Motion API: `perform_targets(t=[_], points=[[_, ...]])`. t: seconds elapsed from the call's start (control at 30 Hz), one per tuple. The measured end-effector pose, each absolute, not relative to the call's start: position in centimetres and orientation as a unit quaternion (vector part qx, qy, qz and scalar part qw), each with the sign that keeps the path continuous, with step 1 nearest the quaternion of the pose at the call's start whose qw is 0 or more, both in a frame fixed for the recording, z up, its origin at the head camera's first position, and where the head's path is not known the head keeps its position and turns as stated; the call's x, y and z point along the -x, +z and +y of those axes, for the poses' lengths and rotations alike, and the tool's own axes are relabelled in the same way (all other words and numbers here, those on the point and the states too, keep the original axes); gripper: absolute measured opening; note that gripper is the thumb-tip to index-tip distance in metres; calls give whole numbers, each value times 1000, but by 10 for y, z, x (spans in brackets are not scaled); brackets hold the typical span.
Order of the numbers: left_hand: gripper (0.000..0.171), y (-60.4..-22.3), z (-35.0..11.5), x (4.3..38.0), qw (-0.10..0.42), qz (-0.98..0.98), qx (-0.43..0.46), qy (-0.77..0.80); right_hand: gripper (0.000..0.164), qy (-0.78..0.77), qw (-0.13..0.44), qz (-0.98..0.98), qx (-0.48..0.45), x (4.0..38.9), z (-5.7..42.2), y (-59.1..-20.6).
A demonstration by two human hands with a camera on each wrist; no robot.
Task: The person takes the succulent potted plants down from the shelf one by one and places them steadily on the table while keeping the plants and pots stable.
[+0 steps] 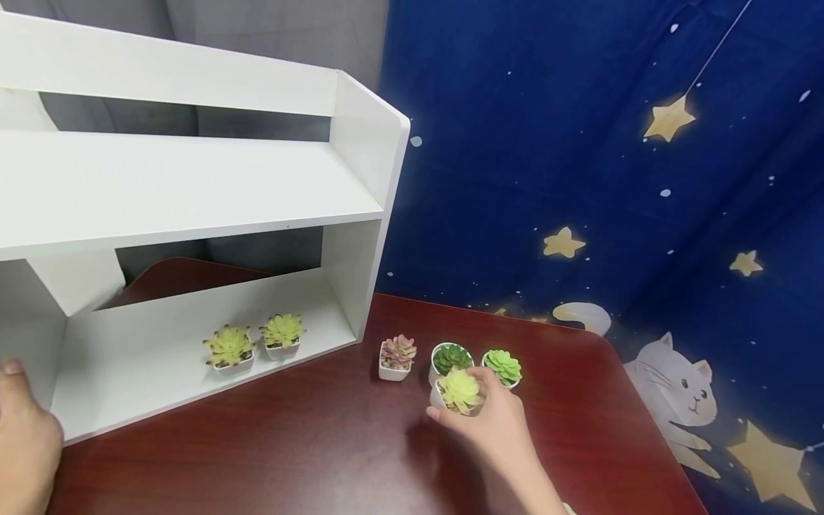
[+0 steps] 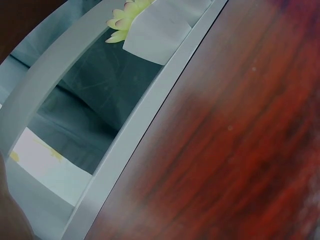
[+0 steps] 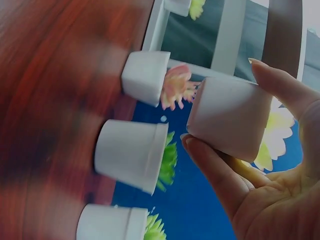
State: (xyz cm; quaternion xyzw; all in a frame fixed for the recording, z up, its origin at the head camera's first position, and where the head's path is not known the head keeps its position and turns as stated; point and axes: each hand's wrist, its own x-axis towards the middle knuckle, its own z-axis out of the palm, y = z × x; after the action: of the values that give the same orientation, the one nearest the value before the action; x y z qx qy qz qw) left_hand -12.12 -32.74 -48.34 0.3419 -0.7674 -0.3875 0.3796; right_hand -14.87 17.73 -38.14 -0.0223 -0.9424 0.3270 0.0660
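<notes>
My right hand pinches a small white square pot with a pale yellow-green artificial succulent between thumb and fingers, held above the table. In the right wrist view the pot is tilted, its base toward the camera. Close by stand a pink succulent, a dark green succulent and a bright green succulent, in white pots. At the left edge, my left hand is against the front of the left side panel of a white shelf; its fingers are mostly hidden.
Two yellow-green succulents, one on the left and one on the right, stand on the shelf's lower board. A dark red table bears everything. Behind it hangs a blue curtain with stars and a cat.
</notes>
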Motion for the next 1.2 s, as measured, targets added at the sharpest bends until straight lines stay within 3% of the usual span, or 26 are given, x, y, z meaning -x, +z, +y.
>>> perform_targets(t=[0.47,0.73,1.2], points=[[56,-482,-327,122,379,-778,-334,-373,76,282,77,-954,64,144,220,-399],[54,-483,-329,122,412,-775,-320,-357,70,273,77,-956,73,147,236,-414],[52,-481,-325,124,431,-748,-334,-377,80,250,52,-963,83,153,255,-423]])
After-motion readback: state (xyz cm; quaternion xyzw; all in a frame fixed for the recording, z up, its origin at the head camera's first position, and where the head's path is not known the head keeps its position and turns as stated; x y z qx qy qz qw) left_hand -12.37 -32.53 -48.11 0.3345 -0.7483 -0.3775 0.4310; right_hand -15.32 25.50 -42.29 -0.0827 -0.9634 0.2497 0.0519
